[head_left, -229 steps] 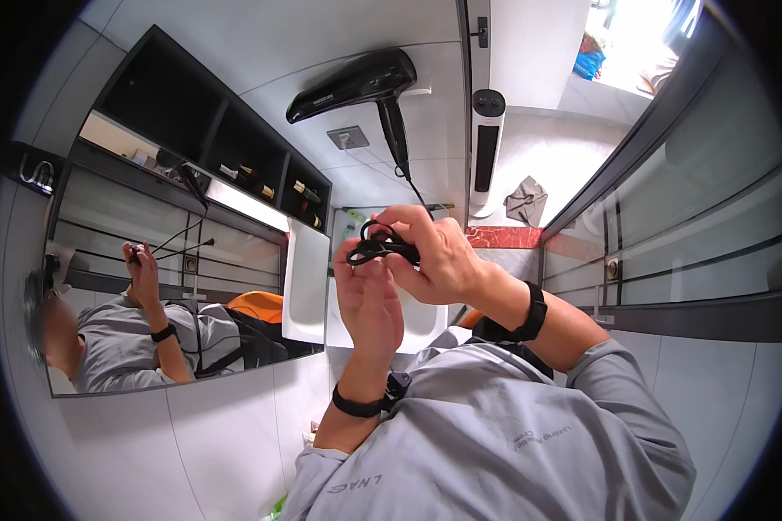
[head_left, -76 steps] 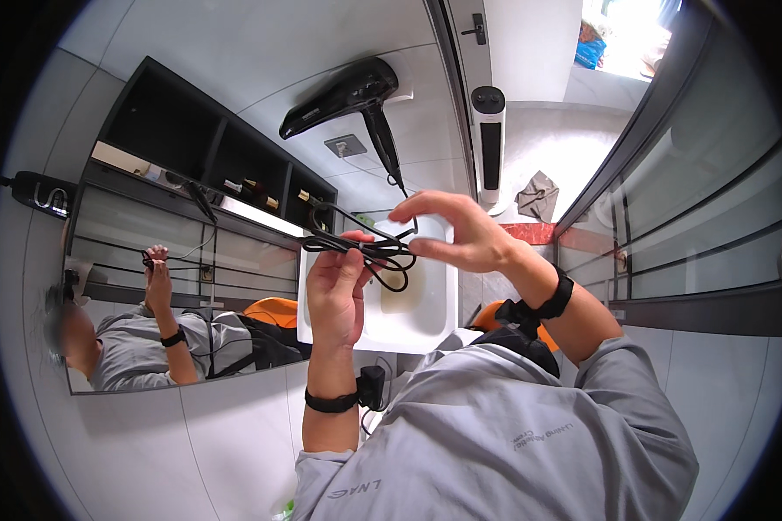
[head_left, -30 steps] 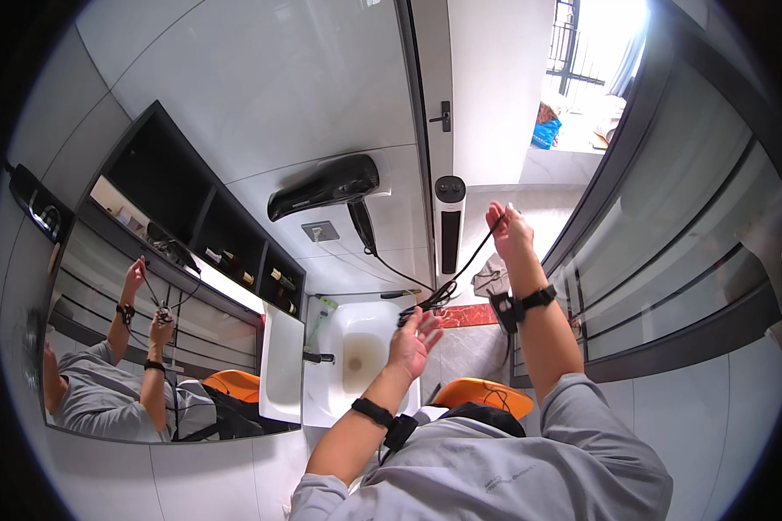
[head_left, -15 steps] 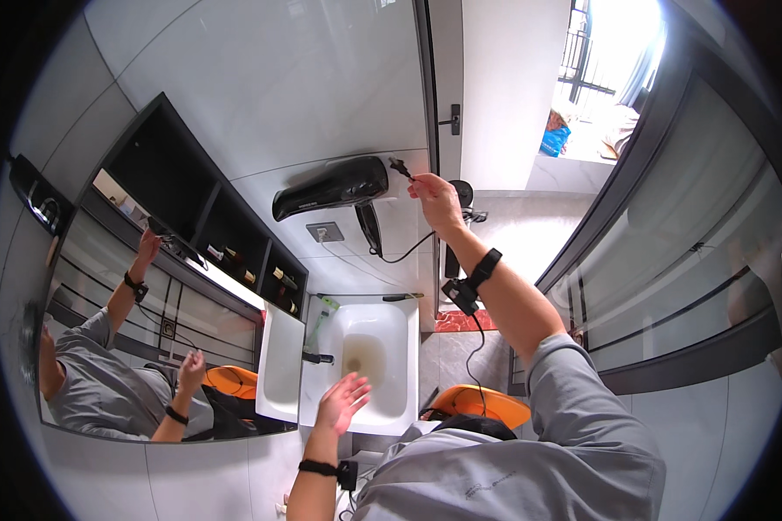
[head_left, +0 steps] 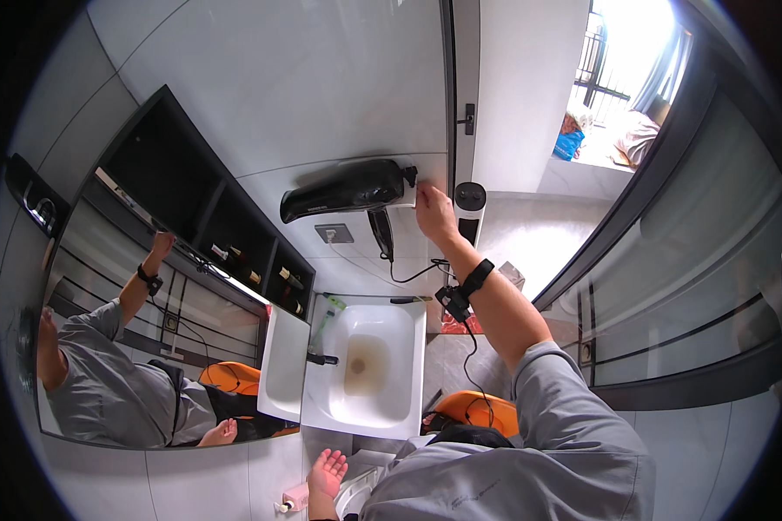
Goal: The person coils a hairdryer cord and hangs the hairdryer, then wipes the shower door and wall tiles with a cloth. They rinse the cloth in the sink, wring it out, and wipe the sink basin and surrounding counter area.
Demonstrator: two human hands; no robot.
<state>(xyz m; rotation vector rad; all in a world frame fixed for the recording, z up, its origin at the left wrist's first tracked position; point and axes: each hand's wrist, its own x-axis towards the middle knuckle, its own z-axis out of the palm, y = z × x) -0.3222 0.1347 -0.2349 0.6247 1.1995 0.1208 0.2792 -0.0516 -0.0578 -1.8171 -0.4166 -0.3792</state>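
A black hair dryer (head_left: 343, 188) hangs on the wall above the sink, its handle pointing down. Its black plug (head_left: 410, 176) is by the back end of the dryer. My right hand (head_left: 435, 213) is closed there, fingertips against the cord just below the plug; the fingers partly hide the grip. The black cord (head_left: 413, 280) loops from the handle toward my right wrist. Low in the view, my left hand (head_left: 328, 473) is open and holds nothing, palm up with slightly curled fingers, near a pink pump bottle (head_left: 295, 497).
Below the dryer is a white sink (head_left: 415, 373) with brownish water and a black faucet (head_left: 322, 359). A wall socket (head_left: 334, 234) sits under the dryer. At left are a mirror (head_left: 148, 347) and dark shelves (head_left: 161, 165). A white-and-black cylinder (head_left: 470, 198) stands by the doorway.
My right hand has brought the plug up against the back end of the dryer. My left hand has dropped from over the sink to beside the pink bottle. The view has shifted slightly.
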